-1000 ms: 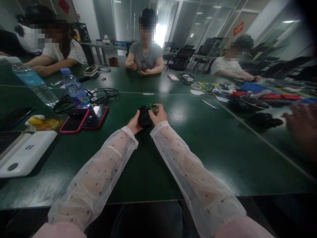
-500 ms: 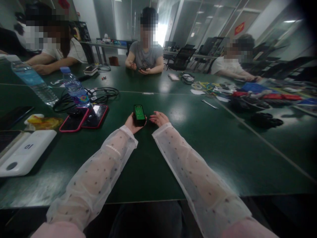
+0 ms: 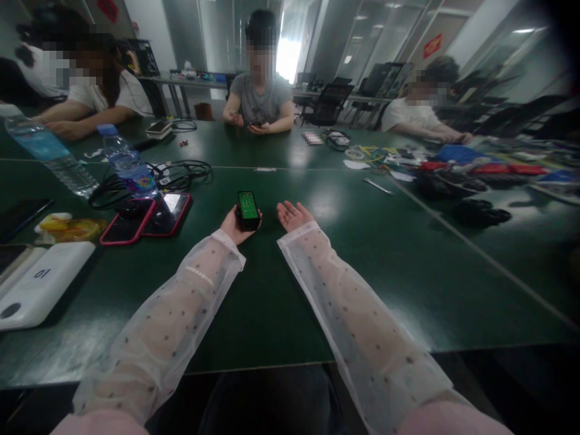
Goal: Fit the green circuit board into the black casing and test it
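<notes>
A small black device (image 3: 248, 209) with a lit green screen rests in my left hand (image 3: 234, 228), its fingers wrapped round the sides and the screen facing up. To the right of it, my right hand (image 3: 294, 216) lies palm up with fingers spread and nothing in it. Both hands are over the green table (image 3: 272, 302). Left of my left hand are two phones in red-pink cases, one (image 3: 170, 215) partly under the other (image 3: 128, 222).
Two water bottles (image 3: 54, 154) (image 3: 127, 162) and black cables (image 3: 188, 173) are at the left, with a white power bank (image 3: 48, 284) nearer. A wrench (image 3: 378, 186) and heaped cables (image 3: 480, 172) lie right. Three people sit across the table.
My right hand has turned palm up and its fingers have spread. My left hand still holds the device. The whole view has shifted slightly.
</notes>
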